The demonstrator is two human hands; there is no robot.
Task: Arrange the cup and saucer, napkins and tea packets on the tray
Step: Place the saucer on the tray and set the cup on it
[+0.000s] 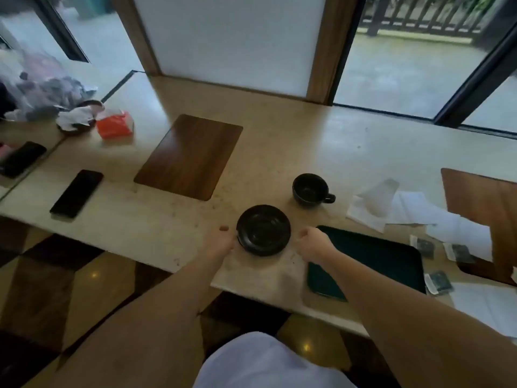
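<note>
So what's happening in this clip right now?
A person is setting up a tea tray at a counter. The left hand grips the edge of the black saucer, which sits on the counter. The right hand is loosely curled beside it, holding nothing. The dark tray has nothing on it yet; the cup, napkins and tea packets lie around it.
</note>
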